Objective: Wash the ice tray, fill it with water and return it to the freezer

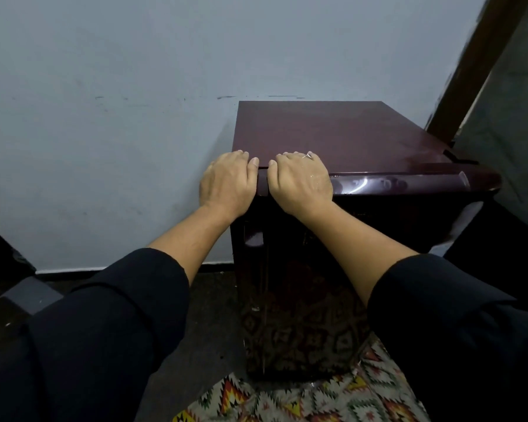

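A dark maroon fridge (333, 132) stands against the grey wall, seen from above. Its door (302, 284) faces me and looks closed, with a thin seam along its top edge. My left hand (227, 184) and my right hand (301, 181) sit side by side at the door's top left corner, fingers curled over the top edge. A ring shows on my right hand. A recessed handle (254, 239) lies below my left hand. No ice tray is in view.
A grey wall (119, 132) runs behind and to the left of the fridge. A patterned mat (302, 400) lies on the floor at its foot. A brown door frame (476, 62) rises at the right. A dark grey object (28, 293) sits low on the left.
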The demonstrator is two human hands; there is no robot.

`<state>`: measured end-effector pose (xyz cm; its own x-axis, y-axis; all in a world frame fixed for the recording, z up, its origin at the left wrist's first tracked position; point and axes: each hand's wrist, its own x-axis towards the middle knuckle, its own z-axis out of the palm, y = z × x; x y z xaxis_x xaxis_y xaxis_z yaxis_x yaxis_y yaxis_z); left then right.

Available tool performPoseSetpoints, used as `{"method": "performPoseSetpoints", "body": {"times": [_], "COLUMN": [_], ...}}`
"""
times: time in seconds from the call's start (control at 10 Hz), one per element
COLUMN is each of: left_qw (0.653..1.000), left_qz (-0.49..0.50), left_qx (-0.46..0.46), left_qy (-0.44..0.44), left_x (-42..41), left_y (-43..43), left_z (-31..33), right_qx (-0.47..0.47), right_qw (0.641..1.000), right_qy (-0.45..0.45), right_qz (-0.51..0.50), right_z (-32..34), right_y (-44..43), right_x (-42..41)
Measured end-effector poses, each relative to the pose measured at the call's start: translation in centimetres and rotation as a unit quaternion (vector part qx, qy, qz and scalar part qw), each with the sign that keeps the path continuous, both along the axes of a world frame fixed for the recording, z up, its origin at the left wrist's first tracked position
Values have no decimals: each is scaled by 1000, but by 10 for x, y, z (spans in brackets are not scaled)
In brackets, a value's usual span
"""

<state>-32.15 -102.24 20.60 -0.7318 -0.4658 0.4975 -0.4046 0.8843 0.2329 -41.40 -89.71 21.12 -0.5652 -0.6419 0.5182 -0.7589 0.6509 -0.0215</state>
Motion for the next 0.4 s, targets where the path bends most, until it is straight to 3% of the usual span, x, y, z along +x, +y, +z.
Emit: {"method": "performPoseSetpoints", "body": {"times": [0.1,0.3,0.4], "left_qw": [1000,997,988], "left_qz": [12,-62,-133], "left_qx": [-19,-45,-43], "left_qy": [-6,-21,-59], "left_x": [9,61,96], "left_y": [10,46,69], "left_z": [-7,-50,-80], "right_qx": [-10,-27,1], "right_qw": [1000,999,995], "right_qy": [-4,-25,-92], "right_qz": [-24,-12,-24], "right_z": [-10,-62,-87], "right_y": [10,68,93], "right_x": [12,76,113]}}
